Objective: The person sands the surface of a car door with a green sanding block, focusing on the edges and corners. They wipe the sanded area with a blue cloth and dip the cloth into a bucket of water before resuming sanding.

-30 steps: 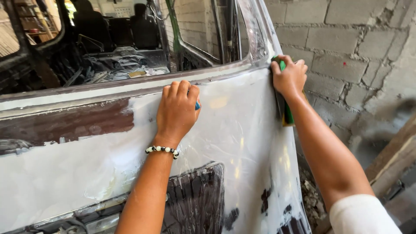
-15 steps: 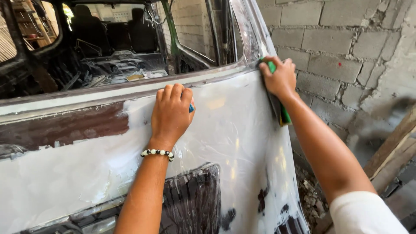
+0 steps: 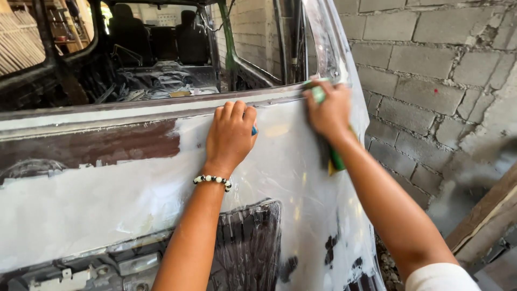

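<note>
Left hand flat on white-filled car panel, fingers together over small blue thing, right hand clamped on green sanding block at panel's top edge, block wall just beside

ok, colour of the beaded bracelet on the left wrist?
Beaded bracelet: white and dark beads alternating, head view.

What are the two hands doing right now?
Left hand: pressed flat on the white car panel, a small blue thing under it.
Right hand: closed on a green sanding block.
</note>
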